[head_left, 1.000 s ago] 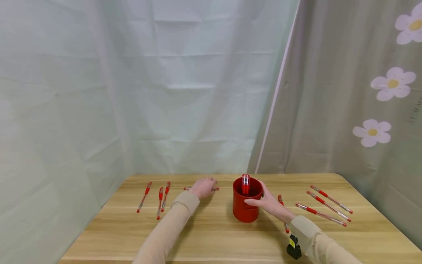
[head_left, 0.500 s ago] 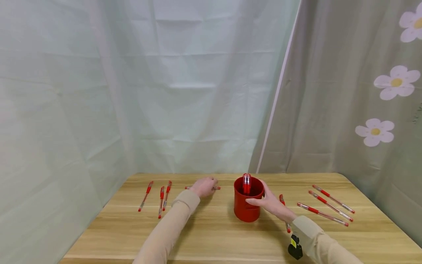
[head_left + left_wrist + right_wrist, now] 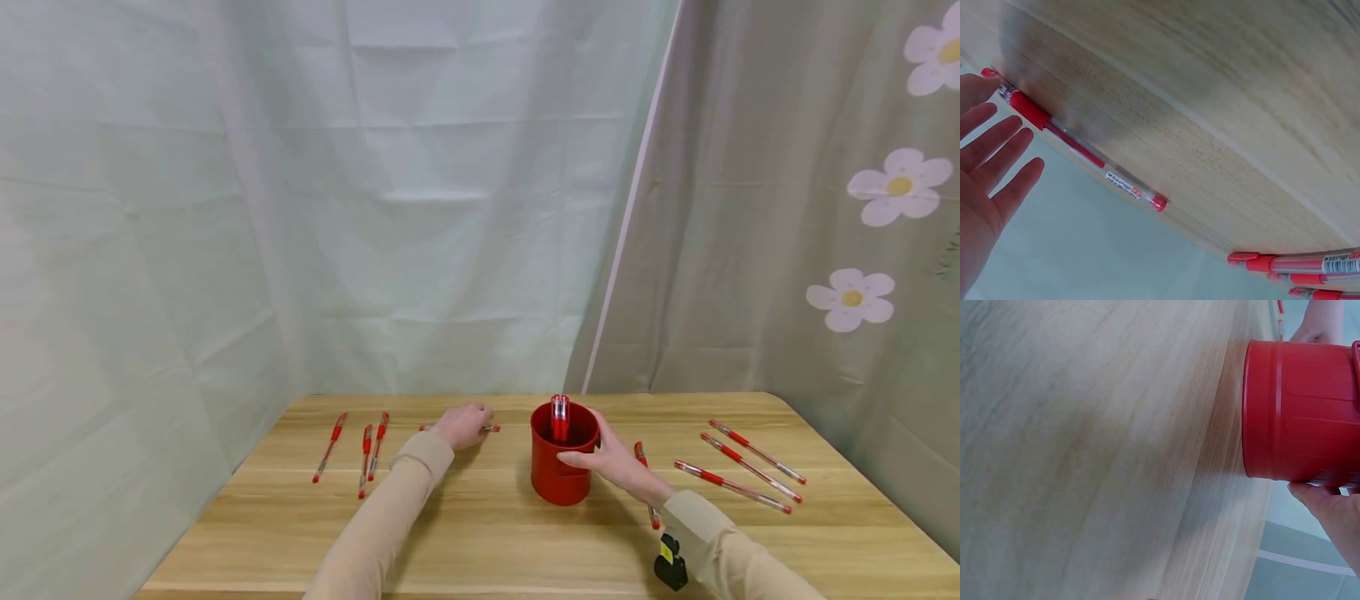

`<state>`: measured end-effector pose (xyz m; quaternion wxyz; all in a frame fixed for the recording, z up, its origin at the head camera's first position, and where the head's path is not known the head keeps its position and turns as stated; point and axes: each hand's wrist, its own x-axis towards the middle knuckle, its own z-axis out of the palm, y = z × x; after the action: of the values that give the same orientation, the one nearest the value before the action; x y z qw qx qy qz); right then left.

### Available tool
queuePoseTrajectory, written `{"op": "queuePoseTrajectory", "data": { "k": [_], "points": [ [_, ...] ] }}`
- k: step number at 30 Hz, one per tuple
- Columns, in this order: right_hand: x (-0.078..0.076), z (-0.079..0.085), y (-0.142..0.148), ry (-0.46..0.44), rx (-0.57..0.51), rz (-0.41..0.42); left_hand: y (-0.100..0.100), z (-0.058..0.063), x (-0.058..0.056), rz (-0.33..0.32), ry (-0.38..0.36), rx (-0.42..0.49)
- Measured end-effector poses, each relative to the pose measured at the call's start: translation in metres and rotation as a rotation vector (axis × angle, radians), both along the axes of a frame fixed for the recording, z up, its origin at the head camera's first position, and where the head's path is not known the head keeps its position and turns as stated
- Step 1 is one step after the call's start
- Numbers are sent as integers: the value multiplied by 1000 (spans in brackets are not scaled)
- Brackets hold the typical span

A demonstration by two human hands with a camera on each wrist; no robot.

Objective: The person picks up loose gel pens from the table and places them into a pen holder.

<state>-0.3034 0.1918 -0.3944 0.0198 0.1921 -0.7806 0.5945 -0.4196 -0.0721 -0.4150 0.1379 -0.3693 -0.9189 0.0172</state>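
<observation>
My right hand [image 3: 611,458] grips a red pen holder [image 3: 555,475] from its right side, thumb across the front near the rim. The holder is upright, and two capped red pens [image 3: 560,417] stick up from it. In the right wrist view, the hand [image 3: 1329,509] lies against the holder's wall [image 3: 1310,412]. My left hand [image 3: 462,427] is over a single red gel pen [image 3: 491,428] near the table's back edge. In the left wrist view its fingers are spread and fairly straight, with the thumb tip [image 3: 988,87] overlapping the cap end of that pen [image 3: 1075,147].
Three red pens [image 3: 367,454] lie at the left of the wooden table [image 3: 480,550]. Three more [image 3: 750,467] are at the right. Another pen [image 3: 640,454] is partly hidden beneath the right forearm. A small black object with a yellow patch [image 3: 670,562] shows by the right cuff. Curtains [image 3: 450,208] hang behind.
The view shifts very slightly. Both hands, the pen holder and the pens stay where they were.
</observation>
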Motion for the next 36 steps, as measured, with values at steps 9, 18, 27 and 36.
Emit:
{"op": "queuePoseTrajectory", "data": {
  "k": [9,18,27,36],
  "points": [
    [9,9,-4,7,11,-12,-1,-9,-9,-22,43,-4],
    [9,8,-4,3,22,-13,1,-7,-9,-7,0,-14],
    [9,9,-4,-1,21,-8,3,-5,-8,-38,30,-38],
    [10,8,-3,-12,5,-7,2,-5,-9,-90,39,-24]
  ]
}}
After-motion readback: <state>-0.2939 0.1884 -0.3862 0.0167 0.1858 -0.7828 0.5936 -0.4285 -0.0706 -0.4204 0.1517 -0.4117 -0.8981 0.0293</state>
